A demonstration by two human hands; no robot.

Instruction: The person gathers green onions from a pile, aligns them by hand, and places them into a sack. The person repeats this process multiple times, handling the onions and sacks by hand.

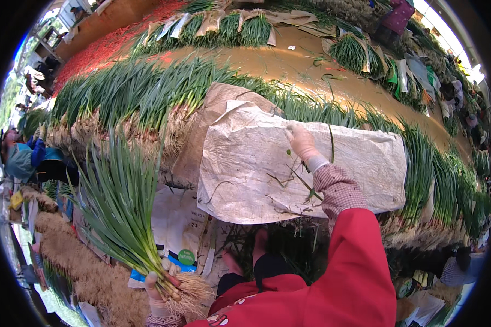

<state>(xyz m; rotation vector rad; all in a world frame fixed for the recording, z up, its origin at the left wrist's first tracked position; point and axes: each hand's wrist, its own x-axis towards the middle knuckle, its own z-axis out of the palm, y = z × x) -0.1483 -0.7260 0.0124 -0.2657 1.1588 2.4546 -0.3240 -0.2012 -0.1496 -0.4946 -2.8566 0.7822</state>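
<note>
My left hand (157, 282), in a thin pale glove, grips a bunch of green garlic (137, 225) low on its stems. The bunch's long flat leaves fan up and away from me. Its reddish stem bases and tangled pale roots (194, 288) stick out beside my fingers. My gloved right hand (302, 141) is over the far edge of a white woven plastic sheet (245, 163); whether its fingers pinch the sheet is unclear. Loose leaf scraps (300, 180) lie on the sheet near my right forearm. Brown sacking (194, 153) shows under the sheet's left side.
Rows of green garlic (122, 94) stretch left and right of the sheet. A printed sack (178, 220) lies by my legs. Beyond are a wet brown floor (298, 49), wrapped bundles (229, 30) and a red heap (98, 53). A person in blue (22, 157) is at far left.
</note>
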